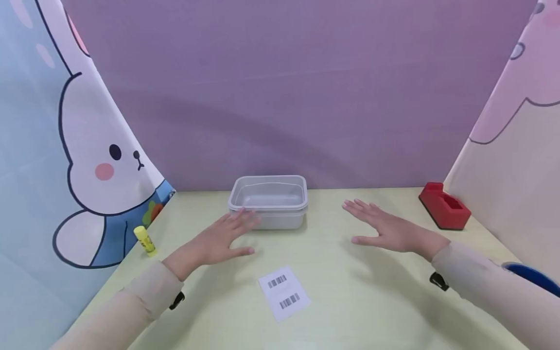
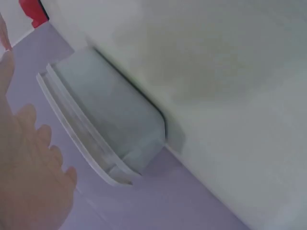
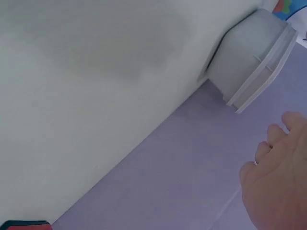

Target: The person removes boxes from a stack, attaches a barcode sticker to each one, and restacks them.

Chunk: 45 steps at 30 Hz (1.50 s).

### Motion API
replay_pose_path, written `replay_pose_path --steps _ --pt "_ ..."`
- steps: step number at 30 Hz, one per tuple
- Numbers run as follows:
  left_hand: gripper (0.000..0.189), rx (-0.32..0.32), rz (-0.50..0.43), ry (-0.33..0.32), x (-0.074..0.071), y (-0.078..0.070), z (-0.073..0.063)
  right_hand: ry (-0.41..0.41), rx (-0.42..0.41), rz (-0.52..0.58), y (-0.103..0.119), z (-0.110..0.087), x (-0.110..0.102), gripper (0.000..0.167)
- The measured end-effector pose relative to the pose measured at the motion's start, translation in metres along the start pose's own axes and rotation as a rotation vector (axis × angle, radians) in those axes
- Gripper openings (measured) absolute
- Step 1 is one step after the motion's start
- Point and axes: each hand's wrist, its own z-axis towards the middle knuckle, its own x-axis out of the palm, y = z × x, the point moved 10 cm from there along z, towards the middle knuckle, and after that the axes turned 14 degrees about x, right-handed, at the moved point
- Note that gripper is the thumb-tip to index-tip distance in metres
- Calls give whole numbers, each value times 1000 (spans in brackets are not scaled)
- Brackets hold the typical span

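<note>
A sheet with two barcodes (image 1: pixel 284 294) is lying nearest on the bench (image 1: pixel 341 321). Beyond it, the left grip (image 1: pixel 223 239) and right grip (image 1: pixel 389 228) are hovering, fingers outstretched, holding nothing. A reach seems in hand, the next move calling for curling fingers. The plastic container (image 1: pixel 280 221) is standing farther back; whether the left fingertips are touching it is unclear.
</note>
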Motion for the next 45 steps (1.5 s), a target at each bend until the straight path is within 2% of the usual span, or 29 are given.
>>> replay_pose_path --steps 5,10,16,21,27,31,37,41,45 --pt "85 11 -26 -69 -13 14 6 11 46 24 2 11 -6 89" --pt "92 -25 -100 -112 -19 35 9 2 59 39 10 24 -13 91" --pt "103 -136 -242 -184 -21 66 5 -5 67 100 21 42 -22 90" --pt "109 -231 -347 -228 -19 90 -1 -6 80 139 26 58 -20 92" --pt "113 -290 -416 -273 -17 110 1 -21 125 199 27 83 -15 91" --pt "116 -331 -477 -307 -10 122 1 -37 137 277 28 103 -9 87" --pt "122 -407 -582 -344 9 142 -1 -44 171 398 34 129 6 81" --pt "119 -400 -692 -399 21 149 2 -66 213 484 35 143 14 73" --pt "104 -372 -843 -434 35 152 6 -111 237 561 34 151 17 62"
